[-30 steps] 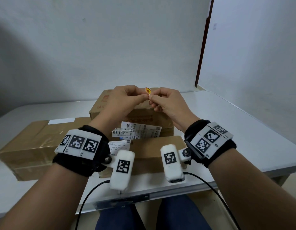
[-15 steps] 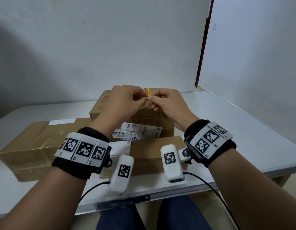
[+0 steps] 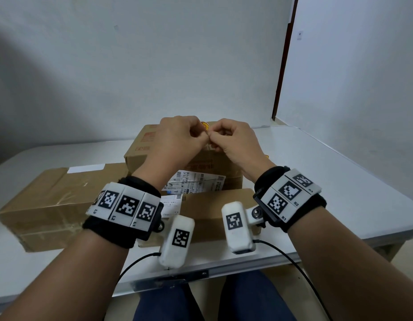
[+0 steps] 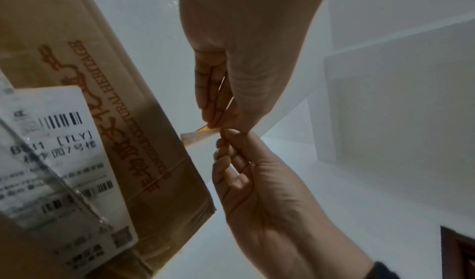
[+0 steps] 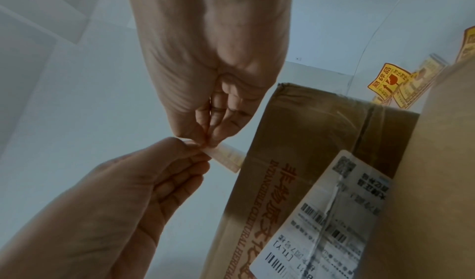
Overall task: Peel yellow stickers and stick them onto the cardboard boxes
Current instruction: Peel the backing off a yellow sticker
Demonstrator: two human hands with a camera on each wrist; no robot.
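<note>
A small yellow sticker (image 3: 204,124) on its pale backing strip (image 5: 227,159) is pinched between both hands, held in the air above the far cardboard box (image 3: 142,144). My left hand (image 3: 203,135) grips it from the left and my right hand (image 3: 212,136) from the right, fingertips touching. In the left wrist view an orange-yellow corner of the sticker (image 4: 203,128) shows beside the left hand's fingertips (image 4: 209,124). Most of the sticker is hidden by the fingers. Two more boxes lie on the table: a long one (image 3: 45,195) at left and a low one (image 3: 214,205) in front.
A white shipping label (image 3: 196,184) covers the near side of the far box. Loose yellow stickers (image 5: 385,80) lie on the white table (image 3: 340,181) right of the boxes. The wall stands behind, and the table's front edge runs just above my knees.
Both hands stay together over the far box. My left wrist has rolled so its band faces more to the right, and the fingers cover more of the sticker.
</note>
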